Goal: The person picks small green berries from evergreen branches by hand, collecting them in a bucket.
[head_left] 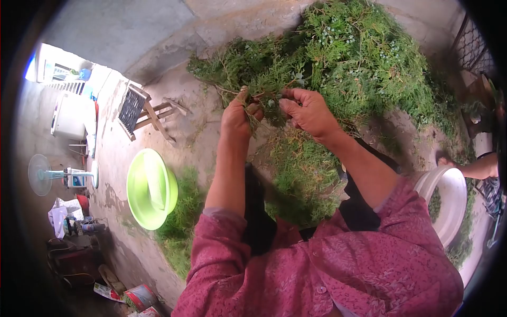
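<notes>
My left hand [240,113] is closed around a small bunch of green sprigs [253,124], stems up at my fingers. My right hand [309,111] pinches the leafy tip of a branch [274,84] right beside it, fingers curled on the foliage. Both hands work at the near edge of a large heap of cut green branches [364,53] on the concrete ground. My red patterned sleeves [327,264] fill the lower part of the head view. Loose picked greens [296,174] lie on the ground under my forearms.
A green plastic basin [150,187] sits left of me with more greens beside it. A white basin [449,206] stands at right, near another person's arm [478,169]. A small wooden stool [140,111], a fan [45,174] and clutter lie further left.
</notes>
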Demonstrator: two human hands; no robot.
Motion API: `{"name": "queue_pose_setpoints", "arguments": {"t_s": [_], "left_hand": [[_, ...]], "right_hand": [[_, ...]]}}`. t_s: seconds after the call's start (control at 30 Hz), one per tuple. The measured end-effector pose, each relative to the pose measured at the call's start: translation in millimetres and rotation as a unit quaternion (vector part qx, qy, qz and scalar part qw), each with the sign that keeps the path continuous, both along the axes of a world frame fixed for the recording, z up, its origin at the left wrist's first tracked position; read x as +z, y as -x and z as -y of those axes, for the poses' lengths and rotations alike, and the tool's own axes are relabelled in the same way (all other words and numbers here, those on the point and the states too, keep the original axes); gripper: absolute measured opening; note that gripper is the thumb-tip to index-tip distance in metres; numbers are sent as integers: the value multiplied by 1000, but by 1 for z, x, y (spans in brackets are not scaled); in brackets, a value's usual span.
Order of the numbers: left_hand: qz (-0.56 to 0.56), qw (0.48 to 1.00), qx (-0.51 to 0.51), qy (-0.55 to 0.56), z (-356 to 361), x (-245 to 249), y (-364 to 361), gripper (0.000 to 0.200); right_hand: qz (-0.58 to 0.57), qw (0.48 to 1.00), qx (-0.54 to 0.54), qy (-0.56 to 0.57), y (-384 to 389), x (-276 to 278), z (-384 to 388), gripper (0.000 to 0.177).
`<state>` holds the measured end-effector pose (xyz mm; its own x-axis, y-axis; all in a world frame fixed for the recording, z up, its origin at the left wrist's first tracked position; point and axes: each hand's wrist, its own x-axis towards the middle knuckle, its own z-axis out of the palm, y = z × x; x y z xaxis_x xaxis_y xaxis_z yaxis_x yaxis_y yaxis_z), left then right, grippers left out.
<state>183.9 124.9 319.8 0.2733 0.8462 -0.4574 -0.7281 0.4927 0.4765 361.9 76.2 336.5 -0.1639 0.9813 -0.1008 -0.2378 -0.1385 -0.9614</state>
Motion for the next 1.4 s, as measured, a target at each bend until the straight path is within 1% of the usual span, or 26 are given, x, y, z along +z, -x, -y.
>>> {"name": "queue_pose_setpoints", "arguments": {"t_s": [0.03, 0.1, 0.13, 0.2, 0.23, 0.3, 0.33, 0.43, 0.5, 0.53, 0.57, 0.6, 0.63, 0.73, 0.8, 0.87, 0.93, 1.0, 1.03, 1.1, 1.13, 1.2, 1.23, 1.3, 1.33, 1.4], "left_hand": [[3, 1000, -7, -1, 2, 2, -1, 19], [-16, 1000, 5, 5, 4, 7, -5, 19], [-34, 999, 19, 12, 4, 9, -6, 19], [-44, 999, 7, 5, 3, 7, -5, 20], [-53, 999, -4, -2, 3, 8, -5, 21], [-81, 997, 6, -14, 11, 19, -12, 21], [-109, 994, 17, -27, 14, 25, -15, 21], [-124, 990, 5, -65, 8, 17, -6, 18], [-142, 988, 0, -65, 8, 16, -6, 17], [-159, 985, -3, -66, 8, 16, -6, 17], [-159, 985, -3, -66, 5, 15, -5, 17], [-156, 985, 58, -54, 0, 12, -2, 17], [-153, 980, 119, -42, -3, 11, 2, 18], [-155, 981, 111, -37, -1, 15, 22, 15], [-161, 981, 106, -33, 4, 19, 15, 15], [-163, 981, 102, -29, 4, 17, 9, 15], [-138, 986, 90, -39, 2, 11, 6, 15], [-150, 983, 98, -44, 2, 10, -4, 15], [-161, 980, 106, -48, 2, 11, -10, 14], [-161, 980, 102, -60, 5, 12, -15, 14], [-160, 979, 100, -72, 6, 13, -17, 14], [-163, 978, 106, -72, 7, 17, -17, 14], [-167, 977, 113, -73, 7, 18, -17, 15], [-165, 977, 112, -78, 9, 18, -17, 14], [-164, 976, 112, -83, 10, 18, -17, 14], [-168, 974, 127, -87, 10, 18, -23, 14]], "right_hand": [[0, 1000, 0, 0, 0, 2, 0, 16], [-97, 986, 41, 127, -1, 11, 2, 16], [-97, 986, 41, 126, -1, 13, 1, 16], [-111, 981, 31, 156, -1, 14, 2, 14], [-112, 981, 31, 157, -1, 13, 2, 14], [-93, 992, 13, 90, -1, 10, 1, 14], [-93, 992, 13, 90, -3, 8, 0, 14], [-106, 989, 35, 96, -7, 6, -3, 12], [-107, 979, 77, 153, -11, 8, -4, 9], [-107, 979, 77, 153, -15, 10, -5, 9], [-108, 975, 111, 156, -20, 12, -5, 9], [-109, 970, 146, 160, -25, 15, -4, 9], [-109, 970, 146, 160, -29, 18, 0, 9], [-122, 964, 173, 163, -33, 34, 12, 8], [-199, 948, 167, 184, -32, 42, 17, 10], [-200, 950, 166, 172, -27, 41, 14, 13], [-200, 952, 168, 160, -20, 36, 10, 16], [-139, 965, 116, 188, -11, 25, 6, 20], [-139, 966, 115, 188, -8, 21, 4, 20], [-71, 980, 77, 168, -3, 13, 3, 20], [-71, 980, 77, 169, -2, 7, 2, 20], [-3, 996, 26, 84, 1, -1, 2, 19], [-3, 996, 26, 84, 2, -2, 1, 19], [-88, 986, 46, 133, 1, -2, 0, 19], [-88, 986, 45, 133, 1, -1, -1, 19], [-173, 968, 27, 179, 2, 2, -1, 19]]}}
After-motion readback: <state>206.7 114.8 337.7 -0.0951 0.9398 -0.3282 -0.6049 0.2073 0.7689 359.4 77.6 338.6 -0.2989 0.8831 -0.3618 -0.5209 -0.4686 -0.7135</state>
